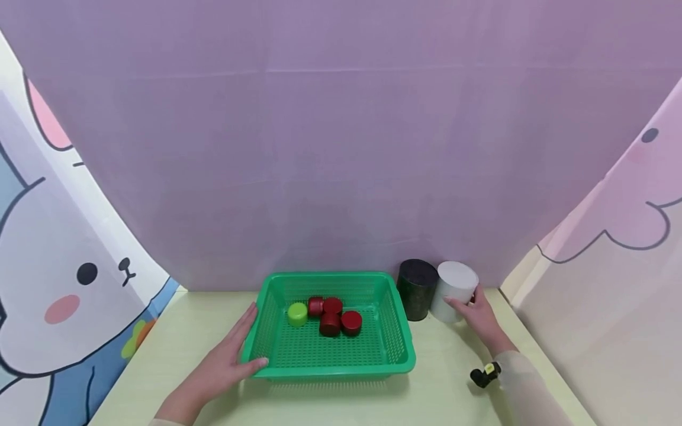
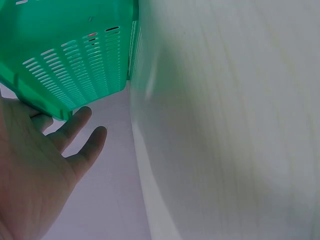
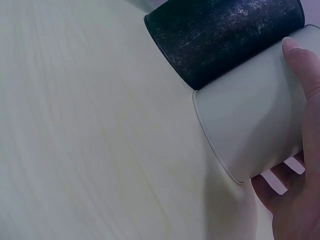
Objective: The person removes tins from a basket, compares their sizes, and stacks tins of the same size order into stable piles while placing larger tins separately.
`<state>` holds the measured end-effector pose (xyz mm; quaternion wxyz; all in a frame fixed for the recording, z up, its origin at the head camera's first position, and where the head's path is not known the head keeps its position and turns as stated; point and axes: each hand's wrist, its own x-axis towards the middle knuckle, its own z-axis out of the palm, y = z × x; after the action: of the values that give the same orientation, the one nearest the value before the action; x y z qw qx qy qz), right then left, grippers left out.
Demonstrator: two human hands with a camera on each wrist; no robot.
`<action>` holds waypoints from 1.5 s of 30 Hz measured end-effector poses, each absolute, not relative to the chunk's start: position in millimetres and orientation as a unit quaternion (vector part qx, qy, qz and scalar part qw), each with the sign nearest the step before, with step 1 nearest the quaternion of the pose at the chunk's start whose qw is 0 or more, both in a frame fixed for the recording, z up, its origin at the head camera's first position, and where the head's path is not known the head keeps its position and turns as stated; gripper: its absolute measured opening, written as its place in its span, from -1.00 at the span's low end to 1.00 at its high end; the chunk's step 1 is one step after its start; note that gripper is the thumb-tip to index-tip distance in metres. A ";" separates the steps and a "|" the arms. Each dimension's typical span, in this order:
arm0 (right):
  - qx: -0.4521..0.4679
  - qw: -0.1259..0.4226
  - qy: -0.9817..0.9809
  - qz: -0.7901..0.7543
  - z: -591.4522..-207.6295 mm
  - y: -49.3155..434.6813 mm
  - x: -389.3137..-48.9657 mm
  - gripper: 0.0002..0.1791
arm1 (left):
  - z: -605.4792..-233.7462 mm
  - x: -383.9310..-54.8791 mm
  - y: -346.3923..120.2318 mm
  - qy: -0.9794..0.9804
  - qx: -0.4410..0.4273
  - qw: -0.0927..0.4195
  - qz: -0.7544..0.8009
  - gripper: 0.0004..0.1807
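Observation:
A green plastic basket (image 1: 330, 373) with perforated walls stands mid-table. My left hand (image 1: 224, 361) rests against its left side, thumb at the front left corner and fingers stretched along the rim. In the left wrist view, fingers (image 2: 92, 145) spread out beside the basket wall. On the right, my right hand (image 1: 482, 319) holds a white cylindrical canister (image 1: 446, 299), its thumb on the near side and its other fingers around the right side. A black canister (image 3: 225, 35) touches the white one in the right wrist view. Inside the basket lie several small red cylinders (image 1: 351, 323) and a light green one (image 1: 297, 314).
The pale wooden table (image 1: 437, 378) runs back to a purple cloth backdrop (image 1: 341, 177). Cartoon-printed panels (image 1: 69, 266) enclose the left and right sides. A small black device (image 1: 485, 375) sits at the right wrist.

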<state>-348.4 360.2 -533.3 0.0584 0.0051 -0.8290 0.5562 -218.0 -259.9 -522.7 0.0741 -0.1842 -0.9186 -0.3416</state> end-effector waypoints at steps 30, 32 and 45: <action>0.011 0.048 -0.839 0.542 -544.4 372.5 -362.1 0.12 | -519.4 -218.7 -259.2 -0.913 -0.205 0.089 -0.342 0.20; 0.014 0.052 -0.840 0.541 -545.4 372.5 -361.9 0.14 | -519.2 -218.4 -259.1 -0.912 -0.206 0.088 -0.344 0.21; -0.020 0.069 -0.853 0.517 -530.7 360.1 -332.0 0.23 | -520.0 -217.7 -259.8 -0.913 -0.206 0.088 -0.342 0.21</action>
<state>-332.0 360.1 -530.7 0.0690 -0.0202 -0.8527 0.5175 -217.7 -259.8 -520.0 0.0876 -0.2057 -0.9127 -0.3421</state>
